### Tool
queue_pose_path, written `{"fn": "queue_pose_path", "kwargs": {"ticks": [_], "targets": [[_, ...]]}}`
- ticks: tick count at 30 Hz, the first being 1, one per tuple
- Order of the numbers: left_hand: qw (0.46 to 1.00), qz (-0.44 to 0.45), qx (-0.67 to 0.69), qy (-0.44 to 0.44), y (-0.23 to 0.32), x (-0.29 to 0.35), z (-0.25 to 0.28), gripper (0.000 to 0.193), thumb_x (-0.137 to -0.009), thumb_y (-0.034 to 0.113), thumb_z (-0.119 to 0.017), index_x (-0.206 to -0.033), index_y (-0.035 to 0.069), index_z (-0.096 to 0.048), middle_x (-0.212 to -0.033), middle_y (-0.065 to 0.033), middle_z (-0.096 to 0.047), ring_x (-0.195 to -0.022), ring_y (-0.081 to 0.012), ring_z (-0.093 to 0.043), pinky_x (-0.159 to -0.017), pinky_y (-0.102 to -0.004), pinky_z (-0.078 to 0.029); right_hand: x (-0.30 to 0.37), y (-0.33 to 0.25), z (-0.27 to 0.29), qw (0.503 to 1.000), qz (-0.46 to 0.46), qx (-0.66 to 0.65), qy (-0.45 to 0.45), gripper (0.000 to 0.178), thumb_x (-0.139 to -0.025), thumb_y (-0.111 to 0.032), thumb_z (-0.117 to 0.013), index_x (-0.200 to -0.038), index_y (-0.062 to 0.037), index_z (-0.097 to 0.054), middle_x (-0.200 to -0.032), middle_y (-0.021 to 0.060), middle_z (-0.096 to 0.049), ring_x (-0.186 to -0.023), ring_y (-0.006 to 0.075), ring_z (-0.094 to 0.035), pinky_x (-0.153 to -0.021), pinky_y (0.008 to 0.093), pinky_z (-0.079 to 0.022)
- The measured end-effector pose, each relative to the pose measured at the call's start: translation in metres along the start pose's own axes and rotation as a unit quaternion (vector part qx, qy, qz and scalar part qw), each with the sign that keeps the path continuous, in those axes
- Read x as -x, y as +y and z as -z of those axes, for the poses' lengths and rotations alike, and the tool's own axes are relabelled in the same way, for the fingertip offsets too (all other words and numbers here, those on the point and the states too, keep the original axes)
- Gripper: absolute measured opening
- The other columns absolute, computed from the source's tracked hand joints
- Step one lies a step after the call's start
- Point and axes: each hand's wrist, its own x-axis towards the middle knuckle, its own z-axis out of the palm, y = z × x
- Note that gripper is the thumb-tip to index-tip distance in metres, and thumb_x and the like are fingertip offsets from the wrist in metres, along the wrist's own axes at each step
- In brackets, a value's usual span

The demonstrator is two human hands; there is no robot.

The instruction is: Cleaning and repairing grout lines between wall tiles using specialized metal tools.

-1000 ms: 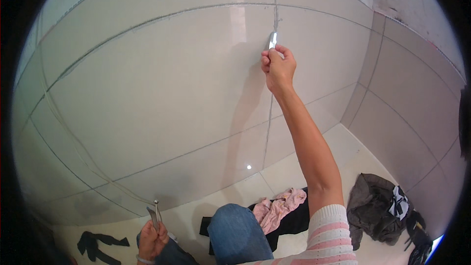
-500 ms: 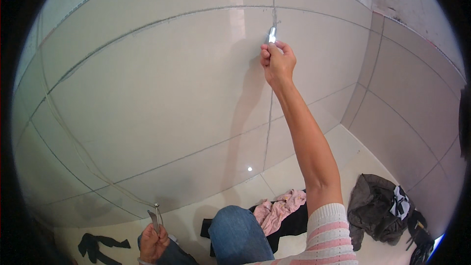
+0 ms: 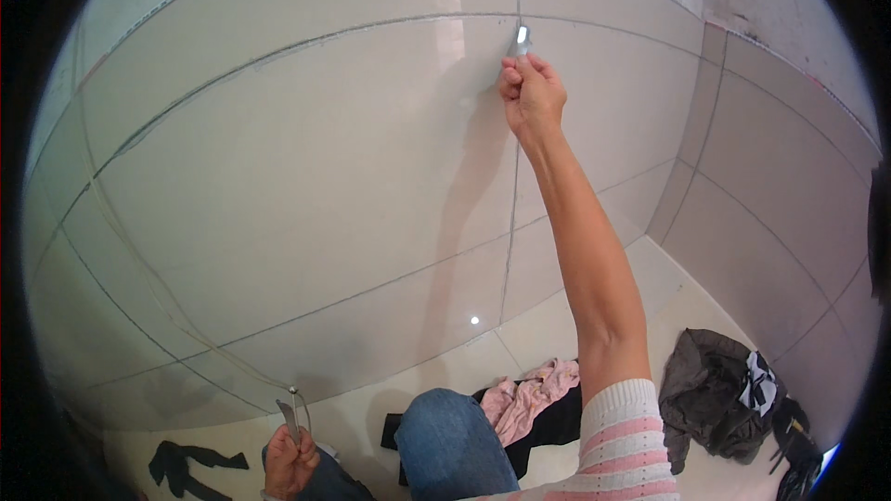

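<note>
Pinched between the fingers of my right hand (image 3: 535,96) is a small, shiny flat metal blade (image 3: 522,35). It rests at a vertical grout line in the large-tile wall (image 3: 353,148), just below where a horizontal line crosses. At the lower left, my left hand (image 3: 291,466) is closed around a grey, pointed metal blade (image 3: 289,419), held upright; its lower part is hidden in the fingers. I cannot make out a handle on either blade.
A thin pale cable (image 3: 139,258) hangs down the wall at left, ending near my left hand. Pink cloth (image 3: 529,401) and black cloth (image 3: 554,429) lie on the floor beside my knee. A dark jacket (image 3: 707,399) lies at right, a black strip of cloth (image 3: 190,464) at left.
My right hand has moved up along the vertical grout line with its blade, closer to the crossing. My left hand has barely moved.
</note>
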Motion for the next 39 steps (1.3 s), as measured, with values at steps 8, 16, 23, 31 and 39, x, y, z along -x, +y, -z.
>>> {"fn": "queue_pose_path", "kwargs": {"ticks": [8,16,23,31,39], "targets": [[1.000,-0.009,0.001,-0.004,0.000,0.003,0.002,0.026,-0.088,0.026,-0.058,-0.095,0.007,-0.041,-0.075,-0.0020,-0.042,-0.059,-0.0082,-0.039,-0.048,-0.0219,-0.035,0.010,0.000,0.034,0.998,-0.019,0.050,0.010,0.019,-0.088,-0.001,-0.049,-0.105,0.0036,-0.042,-0.082,0.0166,-0.056,-0.054,0.0102,-0.046,-0.044,0.0218,-0.032],[1.000,-0.004,0.001,0.001,-0.004,-0.001,-0.001,0.027,-0.088,0.025,-0.059,-0.096,0.007,-0.041,-0.077,-0.0023,-0.042,-0.059,-0.0076,-0.038,-0.048,-0.0214,-0.033,0.008,-0.002,0.021,0.996,-0.025,0.078,0.022,0.017,-0.088,0.000,-0.049,-0.102,0.0045,-0.043,-0.080,0.0170,-0.057,-0.052,0.0095,-0.046,-0.042,0.0222,-0.030],[1.000,-0.004,-0.001,0.007,-0.003,0.005,-0.004,0.028,-0.088,0.025,-0.059,-0.096,0.006,-0.040,-0.077,-0.0029,-0.042,-0.057,-0.0074,-0.036,-0.048,-0.0211,-0.032,0.001,-0.008,0.009,0.997,-0.017,0.071,0.018,0.017,-0.086,0.001,-0.050,-0.101,0.0049,-0.043,-0.079,0.0181,-0.057,-0.051,0.0100,-0.046,-0.041,0.0225,-0.030],[0.999,0.005,0.001,0.044,-0.009,0.007,0.005,0.027,-0.088,0.025,-0.059,-0.097,0.006,-0.042,-0.076,-0.0026,-0.044,-0.059,-0.0085,-0.039,-0.049,-0.0220,-0.034,-0.022,-0.012,0.010,1.000,-0.018,-0.001,-0.011,0.016,-0.083,0.007,-0.048,-0.099,0.0066,-0.043,-0.078,0.0188,-0.057,-0.051,0.0120,-0.046,-0.041,0.0245,-0.032],[0.999,-0.019,-0.003,0.033,-0.001,0.007,0.028,0.025,-0.089,0.025,-0.057,-0.093,0.007,-0.042,-0.076,-0.0028,-0.042,-0.057,-0.0075,-0.034,-0.048,-0.0206,-0.030,0.096,0.006,0.079,0.993,-0.069,0.089,-0.017,0.014,-0.088,-0.005,-0.047,-0.100,0.0018,-0.045,-0.070,0.0085,-0.051,-0.054,0.0107,-0.043,-0.045,0.0234,-0.032]]}}
